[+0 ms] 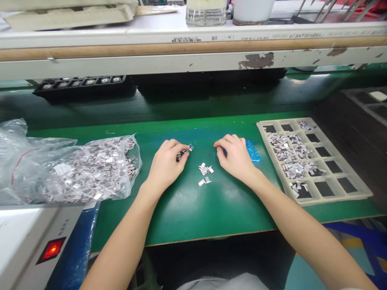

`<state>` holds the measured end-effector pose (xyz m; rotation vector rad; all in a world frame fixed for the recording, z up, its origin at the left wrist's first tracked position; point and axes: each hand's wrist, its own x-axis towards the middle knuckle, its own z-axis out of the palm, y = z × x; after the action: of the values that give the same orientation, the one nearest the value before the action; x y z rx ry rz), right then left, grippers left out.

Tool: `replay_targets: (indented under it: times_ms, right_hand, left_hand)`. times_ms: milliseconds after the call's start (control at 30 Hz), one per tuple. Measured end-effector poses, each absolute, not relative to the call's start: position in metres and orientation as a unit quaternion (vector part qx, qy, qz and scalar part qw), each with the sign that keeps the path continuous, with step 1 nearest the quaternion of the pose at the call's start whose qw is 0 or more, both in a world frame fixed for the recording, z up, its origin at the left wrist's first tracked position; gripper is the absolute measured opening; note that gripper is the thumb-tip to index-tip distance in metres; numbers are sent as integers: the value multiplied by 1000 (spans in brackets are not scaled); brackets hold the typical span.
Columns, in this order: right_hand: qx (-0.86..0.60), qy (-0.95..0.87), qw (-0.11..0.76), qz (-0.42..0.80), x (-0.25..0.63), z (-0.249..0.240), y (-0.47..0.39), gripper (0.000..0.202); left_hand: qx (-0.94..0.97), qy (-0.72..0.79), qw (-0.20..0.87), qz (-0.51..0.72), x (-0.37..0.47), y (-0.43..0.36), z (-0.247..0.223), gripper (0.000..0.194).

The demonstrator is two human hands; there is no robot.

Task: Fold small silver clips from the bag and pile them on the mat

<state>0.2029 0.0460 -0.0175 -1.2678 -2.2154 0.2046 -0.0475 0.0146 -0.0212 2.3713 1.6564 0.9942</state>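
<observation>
Centre frame, my left hand pinches small metallic pieces; my right hand, fingers curled narrow, sits beside blue pieces.

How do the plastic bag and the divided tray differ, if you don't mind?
The plastic bag is clear and crumpled; the divided tray is pale and flat. The bag heaps its silvery pieces together; the tray separates them, with several slots unfilled. Both hold similar-looking small pieces.
</observation>
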Motion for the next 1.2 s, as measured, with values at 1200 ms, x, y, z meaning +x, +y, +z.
replay_targets:
  times_ms: [1200]
  right_hand:
    - [-356,-817,370,261,195,-6,39,10]
  left_hand:
    - [852,356,97,372,-29,3,-13,16]
